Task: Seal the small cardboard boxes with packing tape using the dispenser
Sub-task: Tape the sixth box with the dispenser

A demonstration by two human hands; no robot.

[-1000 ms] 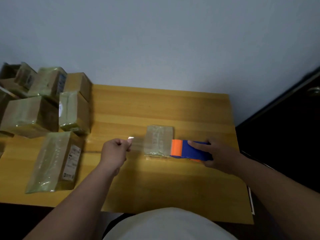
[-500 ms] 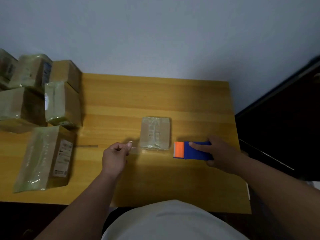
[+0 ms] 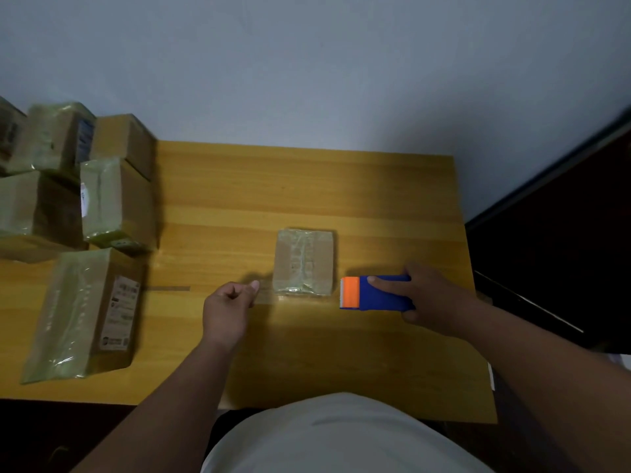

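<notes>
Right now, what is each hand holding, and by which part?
The right hand grips the dispenser by its blue body. The left hand pinches the tape at its free end.

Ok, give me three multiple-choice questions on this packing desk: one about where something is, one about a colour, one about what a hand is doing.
1. Where does the small tape-wrapped cardboard box lie on the wooden table?
A. between the two hands
B. on the stack of boxes at the left
C. under the dispenser

2. What colour is the cutter end of the blue handheld tape dispenser?
A. green
B. orange
C. white

3. What is the right hand doing?
A. lying flat on the table
B. pressing on the box
C. gripping the dispenser

Answers:
1 A, the box sits between the left hand and the right hand.
2 B, its serrated end facing the box is orange.
3 C, the fingers wrap round the blue body.
</notes>
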